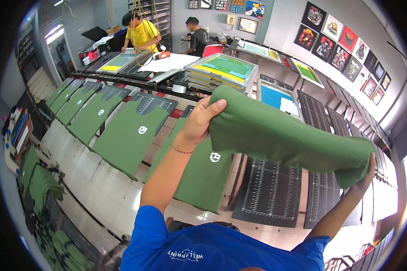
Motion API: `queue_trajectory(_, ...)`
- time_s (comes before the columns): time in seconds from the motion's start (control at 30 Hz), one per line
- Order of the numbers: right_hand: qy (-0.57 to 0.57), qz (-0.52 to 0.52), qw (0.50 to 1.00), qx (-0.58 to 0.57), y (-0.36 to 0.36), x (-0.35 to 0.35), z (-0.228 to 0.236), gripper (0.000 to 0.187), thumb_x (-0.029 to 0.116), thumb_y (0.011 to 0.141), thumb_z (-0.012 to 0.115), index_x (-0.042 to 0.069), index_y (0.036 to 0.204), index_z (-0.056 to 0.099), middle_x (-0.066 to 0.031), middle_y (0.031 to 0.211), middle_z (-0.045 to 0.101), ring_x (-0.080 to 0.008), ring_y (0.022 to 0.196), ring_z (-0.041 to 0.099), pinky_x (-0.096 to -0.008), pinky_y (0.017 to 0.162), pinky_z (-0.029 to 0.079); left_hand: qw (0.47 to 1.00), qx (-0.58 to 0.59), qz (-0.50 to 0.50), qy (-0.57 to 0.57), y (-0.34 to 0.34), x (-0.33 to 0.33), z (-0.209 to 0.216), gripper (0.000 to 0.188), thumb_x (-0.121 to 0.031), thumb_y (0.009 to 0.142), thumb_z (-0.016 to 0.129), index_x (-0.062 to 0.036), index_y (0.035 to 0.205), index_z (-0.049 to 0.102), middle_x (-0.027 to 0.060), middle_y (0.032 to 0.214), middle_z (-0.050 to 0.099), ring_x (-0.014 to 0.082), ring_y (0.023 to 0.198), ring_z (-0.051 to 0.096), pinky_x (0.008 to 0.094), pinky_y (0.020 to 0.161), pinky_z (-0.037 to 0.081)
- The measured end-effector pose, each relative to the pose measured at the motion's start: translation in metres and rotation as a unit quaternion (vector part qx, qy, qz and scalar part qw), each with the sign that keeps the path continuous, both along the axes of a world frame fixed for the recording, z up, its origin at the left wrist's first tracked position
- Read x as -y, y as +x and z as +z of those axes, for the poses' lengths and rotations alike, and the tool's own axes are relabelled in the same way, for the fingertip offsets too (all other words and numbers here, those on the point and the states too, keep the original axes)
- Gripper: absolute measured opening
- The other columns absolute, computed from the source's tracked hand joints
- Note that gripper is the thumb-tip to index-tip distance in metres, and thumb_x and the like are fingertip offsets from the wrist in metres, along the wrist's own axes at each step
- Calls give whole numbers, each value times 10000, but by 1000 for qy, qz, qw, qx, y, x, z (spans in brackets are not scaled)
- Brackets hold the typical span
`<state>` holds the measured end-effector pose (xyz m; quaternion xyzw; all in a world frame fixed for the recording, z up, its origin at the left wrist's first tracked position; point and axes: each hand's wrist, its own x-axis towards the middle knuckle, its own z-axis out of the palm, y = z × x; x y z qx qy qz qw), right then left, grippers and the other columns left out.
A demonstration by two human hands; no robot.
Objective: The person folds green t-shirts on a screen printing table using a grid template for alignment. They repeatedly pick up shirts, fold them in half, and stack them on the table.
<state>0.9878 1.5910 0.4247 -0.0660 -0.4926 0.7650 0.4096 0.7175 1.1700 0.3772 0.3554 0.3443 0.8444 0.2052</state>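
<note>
A green fabric shirt panel point(289, 131) hangs stretched in the air between my two hands, folded over along its upper edge. My left hand point(199, 118) pinches its left end, thumb on top. At the far right end, my right hand point(365, 177) grips the other corner, its fingers partly hidden by the cloth. Below my left forearm, a green panel with a white emblem point(199, 178) lies flat on a board. Under the held cloth are a bare black board with white ruled marks point(269, 192) and another such board point(322, 198).
More green panels point(126, 131) lie on boards in a row to the left. Framed screens point(224, 67) are stacked on the rail behind. Green cloth point(47, 185) is piled at lower left. A person in yellow point(142, 35) and a person in black point(198, 40) are at the back.
</note>
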Motion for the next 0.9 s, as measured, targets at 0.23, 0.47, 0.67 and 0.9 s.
queue_trajectory(0.23, 30, -124, 985, 119, -59, 206, -14, 420, 363, 951, 514, -9, 1129, 594, -136, 1051, 651, -214, 902, 655, -329, 789, 542, 991, -14, 83, -109, -34, 172, 16, 315, -255, 984, 520, 12, 1144, 569, 61, 1032, 644, 101, 880, 614, 260, 759, 510)
queue_trajectory(0.47, 59, 3, 984, 167, -165, 237, -97, 362, 307, 950, 545, -7, 1116, 618, -95, 1032, 662, -160, 895, 642, -275, 768, 510, 968, 37, 133, -211, -135, 229, -35, 324, -288, 994, 493, 9, 1053, 606, 47, 933, 655, 107, 794, 612, 265, 724, 502)
queue_trajectory(0.67, 38, 13, 986, 163, -194, 270, -25, 400, 322, 958, 540, -33, 1134, 595, -120, 1033, 662, -194, 894, 652, -324, 799, 525, 961, 14, 191, -197, -142, 246, 29, 335, -313, 983, 511, 0, 1045, 614, 39, 915, 647, 94, 785, 595, 260, 710, 489)
queue_trajectory(0.9, 64, 3, 976, 210, -149, 292, -34, 412, 369, 924, 577, -11, 1076, 624, -90, 954, 668, -158, 811, 648, -277, 711, 518, 944, -26, 212, -250, -103, 279, 9, 393, -318, 967, 541, 27, 1153, 576, 72, 1050, 645, 114, 906, 599, 269, 813, 482)
